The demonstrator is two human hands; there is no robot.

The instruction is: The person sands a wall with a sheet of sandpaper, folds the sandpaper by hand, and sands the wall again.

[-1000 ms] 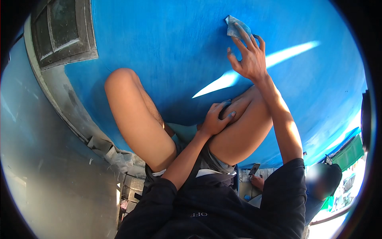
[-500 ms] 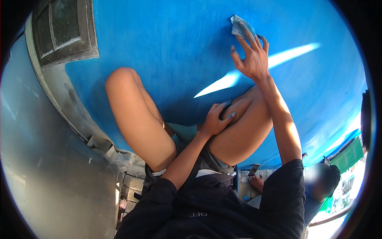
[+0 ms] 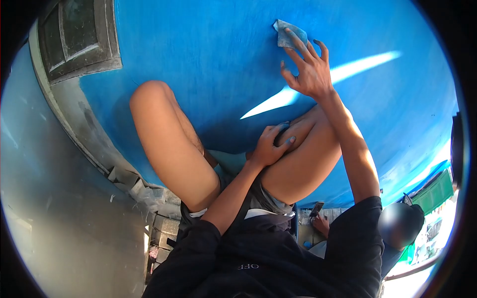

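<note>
My right hand is raised against the blue wall, its fingers spread and the fingertips pressing a small grey-blue sheet that looks like sandpaper to the surface. One corner of the sheet is bent up at the left. Low down, my left hand rests by my bent right leg, with fingers curled and thumb apart. A dark patch shows between thumb and fingers; whether it is an object or shadow is unclear. Bluish dust or paint marks the fingertips of both hands.
A weathered window frame sits in the wall at upper left. A grey smooth panel fills the left side. At lower right a person in a dark cap holds a phone. Crumpled plastic lies by the wall base.
My right hand and the sandpaper have slid left along the wall by a short distance, and the fingers have spread more. The left hand stays in place.
</note>
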